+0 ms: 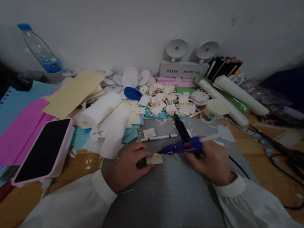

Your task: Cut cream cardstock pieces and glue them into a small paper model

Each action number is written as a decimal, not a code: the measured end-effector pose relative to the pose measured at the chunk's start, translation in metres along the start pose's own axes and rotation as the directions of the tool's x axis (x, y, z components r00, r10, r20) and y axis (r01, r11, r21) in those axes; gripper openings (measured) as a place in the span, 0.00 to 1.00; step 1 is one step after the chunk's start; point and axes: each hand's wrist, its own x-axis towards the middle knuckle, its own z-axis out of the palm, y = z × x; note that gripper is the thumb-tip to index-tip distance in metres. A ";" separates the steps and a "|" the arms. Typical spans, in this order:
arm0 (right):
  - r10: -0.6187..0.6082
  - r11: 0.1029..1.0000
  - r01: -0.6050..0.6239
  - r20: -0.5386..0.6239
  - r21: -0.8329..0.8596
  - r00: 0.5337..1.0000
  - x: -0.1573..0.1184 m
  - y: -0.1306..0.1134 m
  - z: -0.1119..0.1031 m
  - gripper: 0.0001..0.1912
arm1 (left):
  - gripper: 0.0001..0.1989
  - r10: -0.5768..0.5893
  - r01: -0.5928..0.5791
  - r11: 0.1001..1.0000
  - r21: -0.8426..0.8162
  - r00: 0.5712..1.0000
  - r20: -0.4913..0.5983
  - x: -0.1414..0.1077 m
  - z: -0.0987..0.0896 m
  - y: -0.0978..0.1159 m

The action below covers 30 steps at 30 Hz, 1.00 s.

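My right hand (212,158) is wrapped round a blue glue gun (183,146), with a clear glue stick jutting from its back end. The gun's dark nozzle points left and sits at the top edge of a small pale square card (155,160). That card is pinched at its left side by the fingers of my left hand (129,165), low over the grey mat (164,206). Just beyond lie a white marker pen (159,137) with black bands and another small pale card piece (149,132).
Behind the mat is a heap of small cards with drawn faces and sticks (164,99). A paper cup (214,109) and white rolls (223,101) stand to the right. On the left are a phone (43,150), coloured paper (17,131) and a bottle (41,53). Black cable (302,169) coils at right.
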 end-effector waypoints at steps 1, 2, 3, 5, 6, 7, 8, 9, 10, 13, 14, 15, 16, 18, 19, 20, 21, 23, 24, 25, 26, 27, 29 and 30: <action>0.001 1.000 -0.001 0.016 0.003 1.000 0.000 0.000 0.000 0.13 | 0.11 0.001 -0.001 1.000 -0.001 1.000 0.003 0.000 0.000 0.000; -0.003 1.000 0.002 0.032 0.007 0.999 0.001 -0.001 0.000 0.13 | 0.11 0.002 -0.002 1.000 -0.004 1.000 0.002 0.001 0.000 0.000; -0.010 1.000 0.009 0.048 0.014 0.999 0.002 -0.001 -0.001 0.12 | 0.11 0.008 -0.008 1.000 -0.008 1.000 0.000 0.001 0.000 0.000; -0.031 0.999 0.029 0.080 0.033 0.996 0.003 -0.002 -0.003 0.12 | 0.11 0.016 -0.017 1.000 -0.017 1.000 -0.006 0.001 0.000 0.001; -0.040 0.998 0.036 0.089 0.041 0.995 0.004 -0.002 -0.004 0.11 | 0.11 0.018 -0.018 1.000 -0.021 1.000 -0.008 0.001 0.000 0.001; -0.045 0.998 0.041 0.092 0.050 0.995 0.004 -0.001 -0.005 0.11 | 0.11 0.018 -0.018 1.000 -0.024 1.000 -0.009 0.001 -0.001 0.001; -0.045 0.997 0.040 0.092 0.059 0.995 0.003 0.000 -0.006 0.11 | 0.11 0.016 -0.017 1.000 -0.025 1.000 -0.008 0.001 -0.001 0.001; -0.034 0.998 0.029 0.086 0.064 0.996 0.002 0.000 -0.006 0.10 | 0.11 0.013 -0.014 1.000 -0.025 1.000 -0.007 0.000 -0.001 0.001; -0.013 0.998 0.008 0.074 0.066 0.997 0.001 0.001 -0.006 0.10 | 0.11 0.008 -0.008 1.000 -0.024 1.000 -0.009 0.000 -0.001 0.002; 0.133 0.989 -0.134 0.022 0.057 0.991 -0.001 0.006 -0.004 0.13 | 0.11 -0.013 0.013 1.000 -0.020 1.000 -0.011 0.000 -0.001 0.002; 0.202 0.978 -0.202 0.000 0.058 0.979 -0.001 0.007 -0.003 0.15 | 0.11 -0.022 0.021 1.000 -0.019 1.000 -0.010 0.000 -0.001 0.003; 0.273 0.960 -0.271 -0.020 0.065 0.962 -0.001 0.009 -0.003 0.16 | 0.11 -0.026 0.026 1.000 -0.016 1.000 -0.010 0.000 -0.001 0.003; 0.339 0.939 -0.336 -0.041 0.076 0.940 0.001 0.011 -0.003 0.17 | 0.11 -0.027 0.027 1.000 -0.013 1.000 -0.013 0.000 -0.001 0.003; 0.451 0.890 -0.442 -0.074 0.111 0.890 0.004 0.016 -0.004 0.19 | 0.10 -0.020 0.019 1.000 -0.007 0.999 -0.033 0.000 0.000 0.004; 0.497 0.865 -0.486 -0.092 0.122 0.863 0.005 0.019 -0.006 0.19 | 0.10 -0.013 0.012 1.000 -0.005 0.999 -0.049 0.000 0.000 0.004; 0.543 0.839 -0.530 -0.113 0.125 0.832 0.005 0.023 -0.009 0.20 | 0.09 -0.006 0.005 1.000 -0.007 0.998 -0.061 0.000 0.000 0.005; 0.582 0.813 -0.568 -0.130 0.127 0.803 0.004 0.027 -0.012 0.21 | 0.09 -0.002 0.001 1.000 -0.009 0.997 -0.074 0.000 0.000 0.005; 0.634 0.773 -0.621 -0.157 0.129 0.757 -0.005 0.037 -0.020 0.22 | 0.09 0.003 -0.004 1.000 -0.010 0.995 -0.096 0.000 0.000 0.006; 0.647 0.763 -0.633 -0.161 0.131 0.745 -0.012 0.042 -0.024 0.22 | 0.10 0.003 -0.004 1.000 -0.009 0.995 -0.104 0.000 0.000 0.006; 0.654 0.756 -0.642 -0.167 0.124 0.738 -0.020 0.047 -0.028 0.22 | 0.11 0.002 -0.002 1.000 -0.004 0.994 -0.112 0.000 0.000 0.007; 0.665 0.746 -0.658 -0.169 0.098 0.728 -0.029 0.052 -0.032 0.23 | 0.12 0.003 -0.003 1.000 0.001 0.993 -0.120 0.000 0.000 0.007; 0.671 0.739 -0.671 -0.146 0.059 0.727 -0.039 0.056 -0.035 0.23 | 0.13 0.008 -0.007 1.000 0.007 0.992 -0.128 0.000 -0.001 0.007; 0.666 0.744 -0.668 -0.071 -0.021 0.743 -0.059 0.063 -0.040 0.20 | 0.13 0.023 -0.022 1.000 0.011 0.989 -0.144 0.000 -0.001 0.007; 0.652 0.756 -0.653 -0.030 -0.044 0.757 -0.068 0.066 -0.041 0.20 | 0.13 0.030 -0.029 1.000 0.010 0.988 -0.153 0.000 -0.001 0.008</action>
